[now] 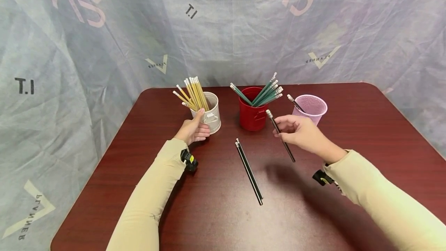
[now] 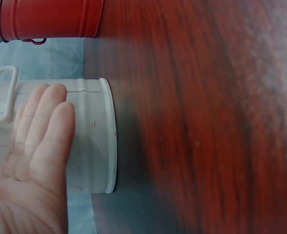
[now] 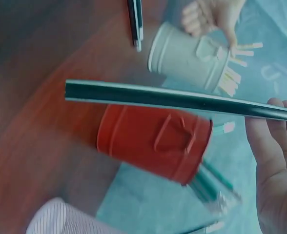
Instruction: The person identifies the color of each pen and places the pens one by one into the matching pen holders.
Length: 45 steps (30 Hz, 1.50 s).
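My right hand [image 1: 302, 133] pinches a black pencil [image 1: 286, 148] above the table, its white eraser end up and tilted left. The same pencil [image 3: 158, 97] crosses the right wrist view. Straight fingers of my left hand [image 1: 192, 129] rest against the front of a white metal bucket [image 1: 215, 117], which holds several yellow pencils [image 1: 196, 93]. In the middle stands a red bucket [image 1: 251, 121] with several green pencils [image 1: 268, 93]. A pink mesh cup [image 1: 314, 109], partly hidden behind my right hand, has a black pencil [image 1: 296, 104] leaning in it. Two black pencils [image 1: 250, 173] lie side by side on the table.
All three containers stand in a row toward the far edge of the dark red wooden table [image 1: 216, 220]. Behind it hangs a grey printed cloth [image 1: 223, 30]. A small black camera is strapped to each wrist.
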Available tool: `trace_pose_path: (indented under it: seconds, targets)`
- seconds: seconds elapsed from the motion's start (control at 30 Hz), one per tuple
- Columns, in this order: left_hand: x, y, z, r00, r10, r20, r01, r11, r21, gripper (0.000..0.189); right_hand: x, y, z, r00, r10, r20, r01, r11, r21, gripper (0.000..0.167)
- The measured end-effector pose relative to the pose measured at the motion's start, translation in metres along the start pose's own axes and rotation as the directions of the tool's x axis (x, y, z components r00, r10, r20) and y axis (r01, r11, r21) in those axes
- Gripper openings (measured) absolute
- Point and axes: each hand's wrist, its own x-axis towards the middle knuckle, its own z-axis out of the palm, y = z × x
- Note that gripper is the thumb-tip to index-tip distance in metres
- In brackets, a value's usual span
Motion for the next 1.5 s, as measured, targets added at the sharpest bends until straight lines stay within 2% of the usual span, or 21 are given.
trace_pose_path:
  seconds: [0.13,0.33,0.43,0.5,0.6,0.67,0.77,0.83,0.87,0.93,1.0,1.07,1.1,1.23,1.3,1.43,1.5]
  targets:
    - [-0.001,-0.001,-0.002,1.0,0.011,-0.001,-0.011,1.0,0.0,0.085,-0.001,-0.004,-0.019,0.999,0.014,-0.032,-0.016,0.999,-0.045,0.028]
    - [-0.002,-0.002,-0.004,1.0,0.0,-0.01,0.0,1.0,0.009,0.085,-0.009,-0.007,-0.054,0.995,0.022,-0.095,-0.039,0.984,-0.172,0.028]
    - [-0.001,-0.001,-0.002,1.0,0.001,-0.011,-0.001,1.0,0.009,0.085,-0.015,-0.006,-0.072,0.991,0.02,-0.131,-0.047,0.977,-0.21,0.04]
    - [0.0,-0.001,-0.001,1.0,0.0,-0.013,0.0,1.0,0.008,0.085,-0.019,-0.005,-0.084,0.988,0.025,-0.151,-0.059,0.973,-0.224,0.049]
    - [-0.001,0.0,0.0,1.0,0.0,-0.016,0.0,1.0,0.013,0.084,-0.021,-0.006,-0.099,0.982,0.047,-0.182,-0.089,0.969,-0.231,0.054]
    - [-0.001,0.0,0.0,1.0,-0.004,-0.021,0.004,1.0,0.012,0.083,-0.021,-0.008,-0.107,0.979,0.045,-0.2,-0.087,0.974,-0.209,0.051]
    - [-0.002,0.0,0.001,1.0,-0.006,-0.023,0.006,1.0,0.014,0.083,-0.017,-0.015,-0.115,0.962,0.038,-0.271,-0.093,0.977,-0.193,0.048]
    - [-0.002,0.0,0.001,1.0,-0.004,-0.02,0.004,1.0,0.016,0.083,-0.01,-0.021,-0.118,0.943,0.021,-0.333,-0.074,0.986,-0.147,0.044]
    - [-0.002,0.001,0.001,1.0,-0.003,-0.019,0.003,1.0,0.016,0.084,-0.007,-0.024,-0.12,0.928,0.013,-0.372,-0.051,0.994,-0.093,0.043]
    - [-0.001,0.001,0.0,1.0,-0.001,-0.019,0.001,1.0,0.016,0.084,0.002,-0.029,-0.121,0.898,-0.017,-0.44,0.053,0.996,0.07,0.037]
    - [0.0,0.0,0.0,1.0,0.0,-0.019,0.001,1.0,0.018,0.084,0.01,-0.032,-0.123,0.867,-0.038,-0.497,0.18,0.954,0.24,0.032]
    - [0.001,0.0,0.0,1.0,0.002,-0.022,-0.001,1.0,0.015,0.083,0.017,-0.034,-0.124,0.843,-0.048,-0.536,0.294,0.874,0.386,0.026]
    - [0.002,0.0,0.0,1.0,0.003,-0.024,-0.003,1.0,0.014,0.083,0.019,-0.033,-0.124,0.834,-0.043,-0.55,0.323,0.846,0.424,0.025]
    - [0.001,-0.001,0.001,1.0,0.01,-0.017,-0.01,1.0,0.013,0.083,0.022,-0.025,-0.125,0.829,0.024,-0.559,0.34,0.771,0.538,0.023]
    - [0.0,-0.001,0.002,1.0,0.016,-0.011,-0.016,1.0,0.011,0.083,0.023,-0.018,-0.126,0.826,0.054,-0.561,0.335,0.753,0.566,0.022]
    - [-0.002,-0.001,0.001,1.0,0.021,-0.019,-0.021,1.0,0.007,0.083,0.027,-0.006,-0.127,0.796,0.115,-0.595,0.307,0.77,0.559,0.021]
    - [-0.003,0.0,0.001,0.999,0.019,-0.027,-0.018,1.0,0.012,0.083,0.028,0.002,-0.126,0.776,0.143,-0.614,0.283,0.792,0.542,0.021]
